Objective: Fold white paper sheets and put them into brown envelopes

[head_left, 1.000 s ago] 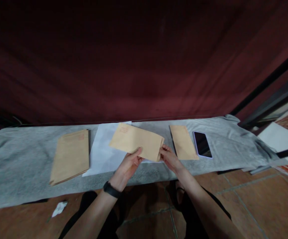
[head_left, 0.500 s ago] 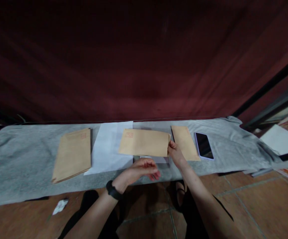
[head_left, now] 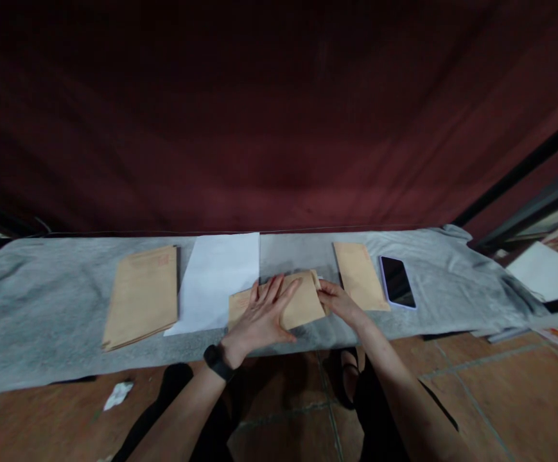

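A brown paper envelope point(head_left: 302, 307) with faint red print lies a little tilted at the front middle of the cloth. My left hand point(head_left: 264, 314) rests on it, palm down and fingers spread. At the envelope's right end, my right hand point(head_left: 336, 298) has its fingers closed on the edge. A small white sliver point(head_left: 319, 278) shows there beside the fingertips; whether it is paper inside the envelope I cannot tell. To the left, white paper sheets point(head_left: 221, 269) lie partly under the envelope's left end.
A stack of brown envelopes point(head_left: 144, 295) lies at the left. On the right are another brown envelope point(head_left: 361, 276) and a phone point(head_left: 397, 282) in a lilac case. Grey cloth point(head_left: 452, 282) covers the narrow surface, with a dark red curtain point(head_left: 279, 128) behind.
The envelope has come down and toward me and turned slightly. My left hand has moved from in front of it onto its top, fingers spreading. The right hand stays at its right end.
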The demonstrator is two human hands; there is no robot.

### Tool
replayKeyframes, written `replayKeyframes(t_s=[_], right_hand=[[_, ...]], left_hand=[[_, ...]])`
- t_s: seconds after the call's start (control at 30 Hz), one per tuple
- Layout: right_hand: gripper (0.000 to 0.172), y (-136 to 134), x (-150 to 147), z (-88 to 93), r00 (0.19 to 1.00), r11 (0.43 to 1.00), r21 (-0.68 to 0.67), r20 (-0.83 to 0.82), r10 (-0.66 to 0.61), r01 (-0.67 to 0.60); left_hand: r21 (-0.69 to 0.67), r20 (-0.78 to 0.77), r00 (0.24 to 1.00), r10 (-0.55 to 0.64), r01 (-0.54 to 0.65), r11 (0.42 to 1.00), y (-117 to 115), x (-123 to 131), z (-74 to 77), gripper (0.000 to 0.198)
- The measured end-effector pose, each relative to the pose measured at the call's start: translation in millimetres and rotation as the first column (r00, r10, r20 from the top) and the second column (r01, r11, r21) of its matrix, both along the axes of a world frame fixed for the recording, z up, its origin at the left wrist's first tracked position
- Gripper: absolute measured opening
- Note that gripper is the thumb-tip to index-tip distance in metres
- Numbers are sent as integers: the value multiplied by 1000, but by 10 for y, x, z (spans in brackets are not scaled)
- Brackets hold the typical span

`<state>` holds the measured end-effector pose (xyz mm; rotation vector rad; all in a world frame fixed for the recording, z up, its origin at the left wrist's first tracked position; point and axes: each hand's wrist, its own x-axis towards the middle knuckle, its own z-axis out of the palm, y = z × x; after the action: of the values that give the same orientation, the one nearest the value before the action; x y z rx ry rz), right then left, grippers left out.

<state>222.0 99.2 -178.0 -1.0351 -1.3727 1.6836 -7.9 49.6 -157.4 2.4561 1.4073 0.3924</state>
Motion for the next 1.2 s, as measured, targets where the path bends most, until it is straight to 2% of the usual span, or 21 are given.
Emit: replayKeyframes(t_s=[0.1,0.23,0.37,0.53,0.67,0.77,0.83,0.9,0.97,1.03,1.13,1.2], right_hand=[[24,-3,13,16,1000,1000,24,-7,15,-15],[21,1,42,7,999,997,78,-33,5,-2],[20,21,63,-60,999,998,25,2,-49,49],[21,33,66,-152,997,998,-7,42,-59,59],[16,47,92,-193,963,971,118,151,-224,208],[15,42,133,-138,890,893,263,181,-418,366],[15,18,148,-57,867,855,319,155,-473,410],[19,-16,149,36,899,886,269,120,-421,379],[25,-49,150,121,954,950,149,81,-290,276],[26,-75,166,190,983,982,76,51,-175,171],[27,-119,224,258,1000,998,-56,-11,-12,12],[31,-161,263,271,993,978,-185,-85,83,-97]], left_hand=[[-23,27,999,19,-18,1000,22,-15,-22,131],[35,18,998,55,-56,998,65,-26,-15,131],[151,-2,997,73,-72,986,57,27,31,118],[268,-38,997,62,-50,962,-12,98,126,96],[270,-60,994,89,-69,960,-15,96,127,96],[269,-60,991,120,-100,958,5,92,88,98],[266,-53,988,145,-126,956,17,97,57,100],[248,-44,985,165,-150,957,25,106,30,104],[222,-40,986,164,-151,963,29,119,11,110],[208,-46,990,134,-122,970,27,133,6,111],[209,-50,996,78,-66,976,9,161,23,104],[207,-49,998,47,-36,978,-14,185,43,100]])
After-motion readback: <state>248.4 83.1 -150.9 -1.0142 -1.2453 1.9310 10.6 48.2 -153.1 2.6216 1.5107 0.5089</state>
